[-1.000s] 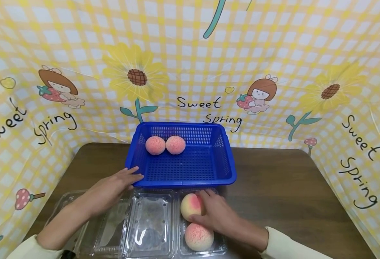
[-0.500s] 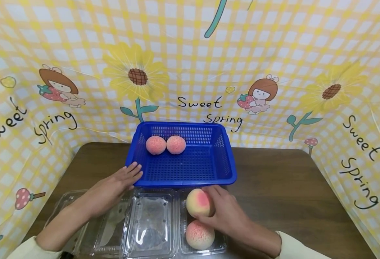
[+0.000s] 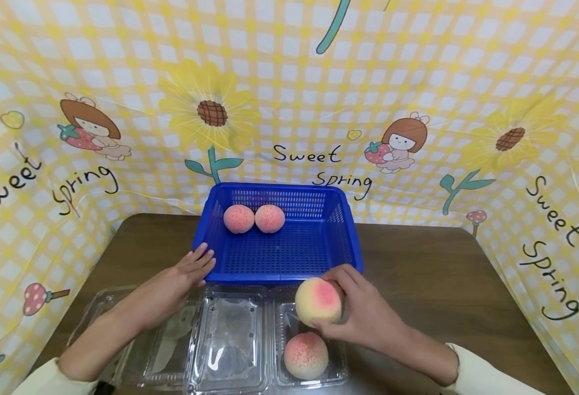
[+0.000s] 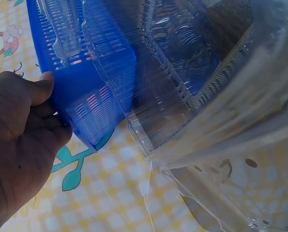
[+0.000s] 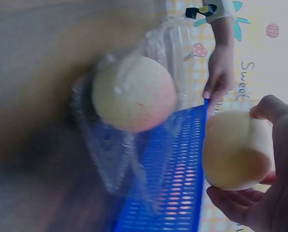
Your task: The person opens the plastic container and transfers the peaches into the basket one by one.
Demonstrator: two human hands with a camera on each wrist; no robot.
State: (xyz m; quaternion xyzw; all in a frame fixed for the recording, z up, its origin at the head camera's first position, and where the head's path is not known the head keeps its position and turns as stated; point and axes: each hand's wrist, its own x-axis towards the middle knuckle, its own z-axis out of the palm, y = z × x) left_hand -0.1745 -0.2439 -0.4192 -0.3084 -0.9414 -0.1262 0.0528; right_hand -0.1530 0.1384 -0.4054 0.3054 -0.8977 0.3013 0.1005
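My right hand [image 3: 363, 310] holds a pale yellow peach with a pink blush [image 3: 319, 302], thumb on the near side and fingers on the far side. It is above the clear plastic clamshell [image 3: 336, 370]. A second peach [image 3: 306, 355] sits in the clamshell, just nearer than the held one. My left hand [image 3: 183, 277] grips the left front corner of the blue plastic basket [image 3: 277, 277]; in the left wrist view the thumb [image 4: 43, 89] lies against the basket's outer wall. Two pink peaches [image 3: 239, 219] rest side by side at the basket's back left.
The clamshell's lid half [image 3: 230, 340] lies open to the left of the peach. Another clear plastic container [image 3: 166, 351] is farther left, partly under my left forearm. A checked cloth [image 3: 289, 82] hangs behind and beside the brown wooden table [image 3: 418, 274].
My right hand has lifted the blushed peach out of the clamshell, moving up and to the right. The left hand stays on the basket corner. The other peaches have not moved.
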